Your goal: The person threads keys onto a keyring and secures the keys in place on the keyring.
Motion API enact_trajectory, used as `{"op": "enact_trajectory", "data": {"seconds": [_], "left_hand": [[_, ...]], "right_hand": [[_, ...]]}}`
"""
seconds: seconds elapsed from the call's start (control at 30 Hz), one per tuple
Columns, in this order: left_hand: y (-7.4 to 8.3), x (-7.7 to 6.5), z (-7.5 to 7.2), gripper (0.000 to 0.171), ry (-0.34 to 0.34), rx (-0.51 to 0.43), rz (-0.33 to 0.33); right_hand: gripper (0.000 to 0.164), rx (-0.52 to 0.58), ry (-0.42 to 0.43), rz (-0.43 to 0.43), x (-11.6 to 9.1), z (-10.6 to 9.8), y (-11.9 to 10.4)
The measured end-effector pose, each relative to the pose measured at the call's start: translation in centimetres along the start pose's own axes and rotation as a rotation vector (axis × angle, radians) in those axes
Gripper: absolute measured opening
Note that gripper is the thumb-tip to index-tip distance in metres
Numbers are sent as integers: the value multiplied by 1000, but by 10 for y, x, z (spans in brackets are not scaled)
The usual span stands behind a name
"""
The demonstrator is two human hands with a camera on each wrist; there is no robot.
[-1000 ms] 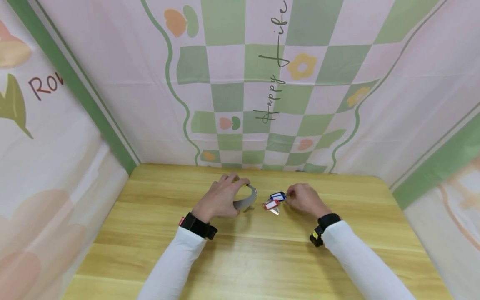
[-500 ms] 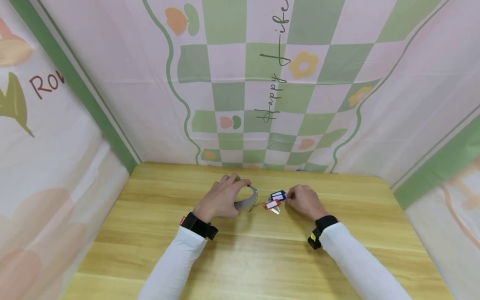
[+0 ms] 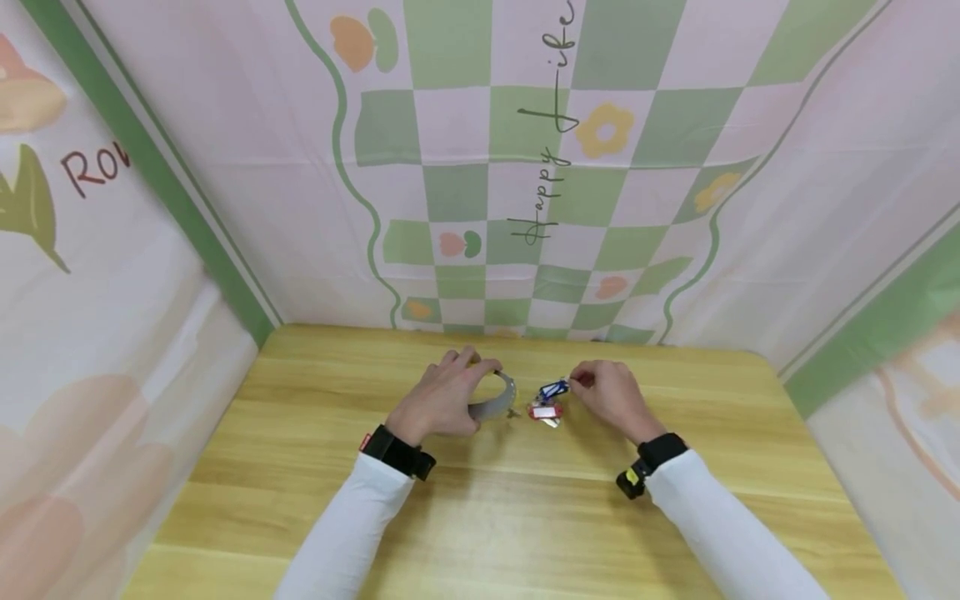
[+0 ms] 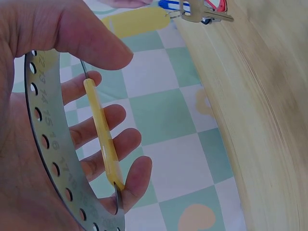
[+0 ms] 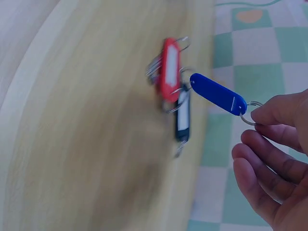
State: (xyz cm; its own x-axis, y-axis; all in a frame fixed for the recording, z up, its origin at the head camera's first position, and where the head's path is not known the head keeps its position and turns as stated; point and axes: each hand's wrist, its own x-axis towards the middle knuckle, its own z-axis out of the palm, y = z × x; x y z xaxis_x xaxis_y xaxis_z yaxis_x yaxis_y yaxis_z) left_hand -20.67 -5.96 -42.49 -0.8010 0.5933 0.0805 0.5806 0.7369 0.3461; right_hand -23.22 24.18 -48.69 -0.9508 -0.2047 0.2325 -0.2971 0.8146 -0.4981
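My left hand grips a curved grey metal key hoop with numbered holes. Its yellow handle bar lies across the inside of my fingers, the thumb above. Past the thumb in the left wrist view are a yellow key tag and a key. To the right, my right hand pinches between thumb and forefinger the small ring of a blue key tag. Linked by rings beyond it are a red key tag with a white label and a dark one; keys hang partly hidden behind the red tag.
Both hands are over the far half of a wood-grain table. A printed checked cloth hangs just behind its back edge, and more cloth stands along the left side. Black straps with cameras sit on both wrists.
My right hand has moved slightly up and back, tilting the blue key tag. The red tag has swung more level, and a key by the hoop has shifted. The left hand stays in place.
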Motion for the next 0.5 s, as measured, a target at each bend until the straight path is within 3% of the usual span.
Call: {"op": "enact_trajectory", "data": {"seconds": [0.3, 0.5], "left_hand": [[2, -1, -1, 81, 1, 7, -3], [2, -1, -1, 82, -2, 6, -8]], "right_hand": [[5, 85, 52, -51, -3, -11, -23], [14, 129, 109, -115, -6, -18, -34]]}}
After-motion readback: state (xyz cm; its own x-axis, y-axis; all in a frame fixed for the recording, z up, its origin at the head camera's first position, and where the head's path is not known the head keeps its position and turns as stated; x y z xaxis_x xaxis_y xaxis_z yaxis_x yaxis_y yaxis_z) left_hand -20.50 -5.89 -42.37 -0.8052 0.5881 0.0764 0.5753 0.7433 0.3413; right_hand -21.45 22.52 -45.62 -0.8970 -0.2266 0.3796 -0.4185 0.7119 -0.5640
